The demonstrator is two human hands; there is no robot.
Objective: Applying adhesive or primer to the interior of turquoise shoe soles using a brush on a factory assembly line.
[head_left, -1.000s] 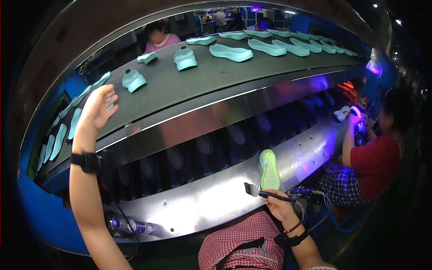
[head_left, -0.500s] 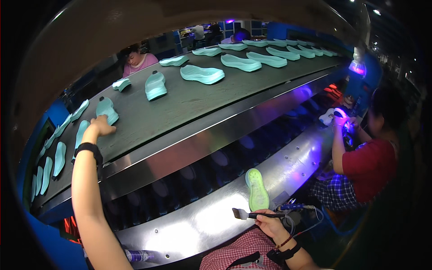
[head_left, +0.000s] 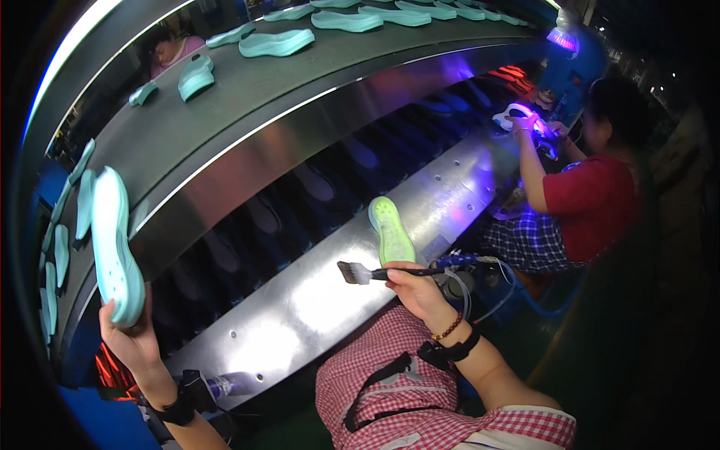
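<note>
My left grip [head_left: 133, 346] is wrapped around the lower end of a teal sole [head_left: 118, 255], which I hold upright by the near edge of the belt [head_left: 247, 86]; picking it up looks done. My right grip [head_left: 418, 294] pinches a brush [head_left: 361, 274] by its handle, bristles pointing left and touching neither sole, so no brushing seems under way. Just beyond that hand, a yellow-green sole [head_left: 391, 232] lies on the metal bench [head_left: 262, 330]; I cannot tell whether it is finished. Farther out, other soles [head_left: 276, 43] lie on the belt, not picked up.
</note>
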